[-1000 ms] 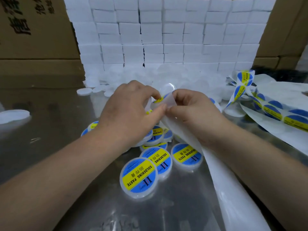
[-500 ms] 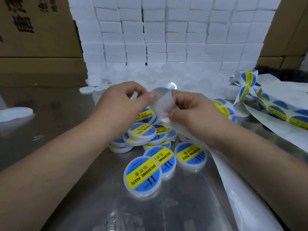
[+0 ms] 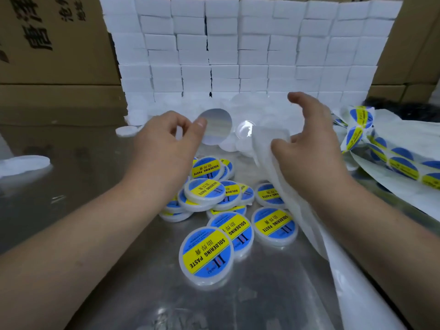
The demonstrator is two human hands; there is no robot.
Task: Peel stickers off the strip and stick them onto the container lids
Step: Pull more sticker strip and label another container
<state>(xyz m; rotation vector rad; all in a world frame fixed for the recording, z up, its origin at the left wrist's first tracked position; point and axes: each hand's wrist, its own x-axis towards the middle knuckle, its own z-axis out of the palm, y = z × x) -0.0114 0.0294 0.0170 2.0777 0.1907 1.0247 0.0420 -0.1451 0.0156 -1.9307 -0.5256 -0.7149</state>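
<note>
Sticker [image 3: 217, 126] pinched (left hand [image 3: 164, 151]); strip [image 3: 266, 153] aloft

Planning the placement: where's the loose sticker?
Head view, centre-left: the left hand pinches the sticker by its edge, up beyond the labelled lids, left of the strip.
</note>
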